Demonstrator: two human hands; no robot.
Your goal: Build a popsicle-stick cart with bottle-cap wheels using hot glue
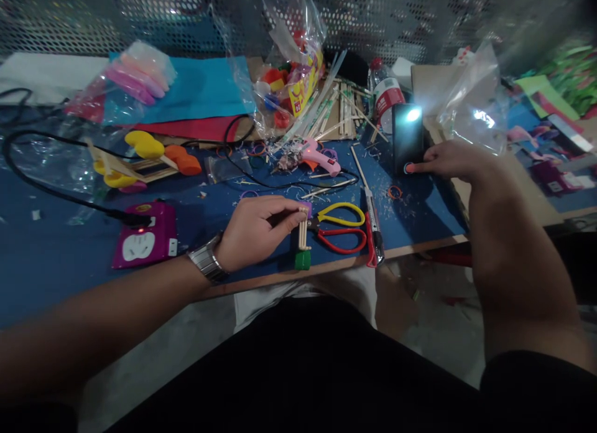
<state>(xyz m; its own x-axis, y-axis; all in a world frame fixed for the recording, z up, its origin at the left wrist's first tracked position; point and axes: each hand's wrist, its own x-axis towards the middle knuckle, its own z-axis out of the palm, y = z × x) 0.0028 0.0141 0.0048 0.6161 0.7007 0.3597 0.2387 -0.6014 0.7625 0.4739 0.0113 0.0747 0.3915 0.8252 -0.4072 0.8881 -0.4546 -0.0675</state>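
Note:
Between its thumb and fingers, my left hand (254, 231) pinches a small frame of wooden sticks (303, 231) at the table's front edge. A green piece (303, 260) is at the frame's lower end, and a bit of purple shows at its top. My right hand (450, 161) has one finger stretched out, its tip touching the bottom of an upright phone (407, 140) with a lit screen. Scissors (342, 228) with one yellow and one red handle lie just right of the stick frame. Beside them rests a utility knife (373, 221).
A pink glue gun (321, 158) lies mid-table with its black cable. At left are a purple power socket (145, 234) and a stick model with yellow and orange parts (152, 162). Behind stand a bottle (386, 94), loose sticks (347, 109) and plastic bags.

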